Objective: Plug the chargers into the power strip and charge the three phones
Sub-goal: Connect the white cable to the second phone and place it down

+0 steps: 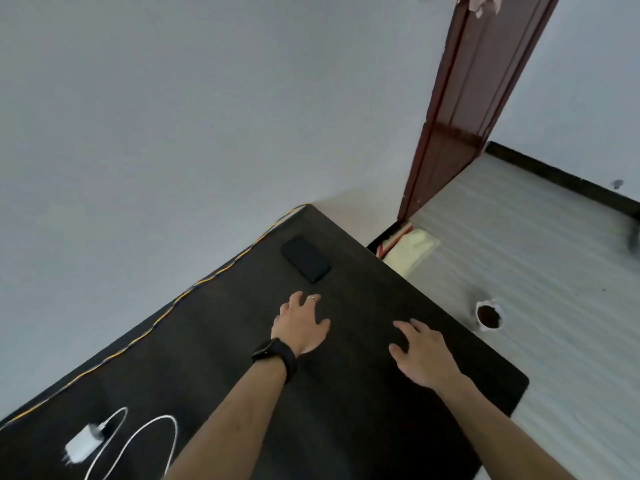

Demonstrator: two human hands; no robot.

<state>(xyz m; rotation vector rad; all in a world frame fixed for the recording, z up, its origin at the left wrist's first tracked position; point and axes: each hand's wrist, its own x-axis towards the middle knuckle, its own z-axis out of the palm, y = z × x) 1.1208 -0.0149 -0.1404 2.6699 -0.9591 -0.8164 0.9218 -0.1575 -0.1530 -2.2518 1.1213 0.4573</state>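
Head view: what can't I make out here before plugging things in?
The power strip: nowhere in frame.
Phones: only one black phone shows on the table; the other two lie outside the frame.
The white charger: blurred and glaring, prongs unreadable.
The white cable: cut off by the bottom edge, its far end unseen.
The yellow cord: runs off the left edge.

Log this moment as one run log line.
left hand: open, just short of black phone | right hand: open over dark table | white charger: lying loose, unheld
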